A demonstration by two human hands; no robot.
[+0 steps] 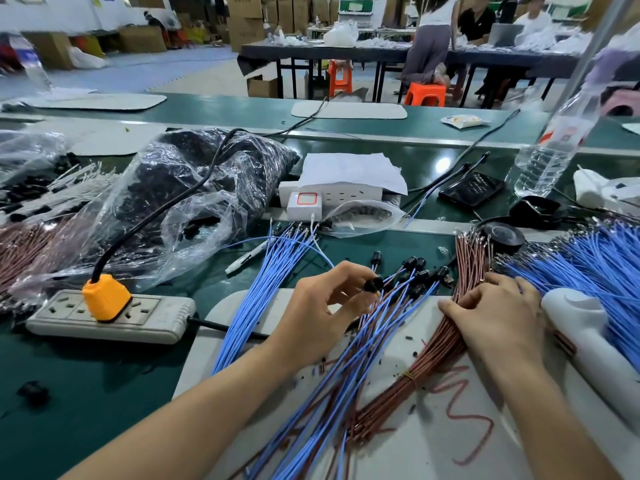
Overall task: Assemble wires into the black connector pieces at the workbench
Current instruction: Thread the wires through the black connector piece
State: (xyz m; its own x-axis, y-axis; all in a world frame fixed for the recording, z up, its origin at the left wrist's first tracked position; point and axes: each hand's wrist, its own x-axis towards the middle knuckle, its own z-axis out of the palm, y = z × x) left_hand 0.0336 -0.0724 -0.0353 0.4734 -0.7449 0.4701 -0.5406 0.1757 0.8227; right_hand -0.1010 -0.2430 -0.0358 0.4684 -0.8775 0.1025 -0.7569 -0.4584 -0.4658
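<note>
Where fingers (351, 269) pinch, connector (374, 284) sits between.

The worktop (69, 375) is dark green, and the mat (415, 455) on it is pale grey with a red scribble (464, 403). The blue wires (263, 282) are a light sky blue. The brown wires (446, 337) are coppery, with a yellow tie (409, 375). The connector piece (372, 284) is plain black, like the pieces in the clear bag (166, 188). An orange plug (105, 297) stands in an off-white power strip (166, 320) (its cord (156, 213) is black). The white charger (306, 202) bears a red-outlined square. The clear bottle (561, 133) has a red-and-white label. The stools (425, 94) are orange.
</note>
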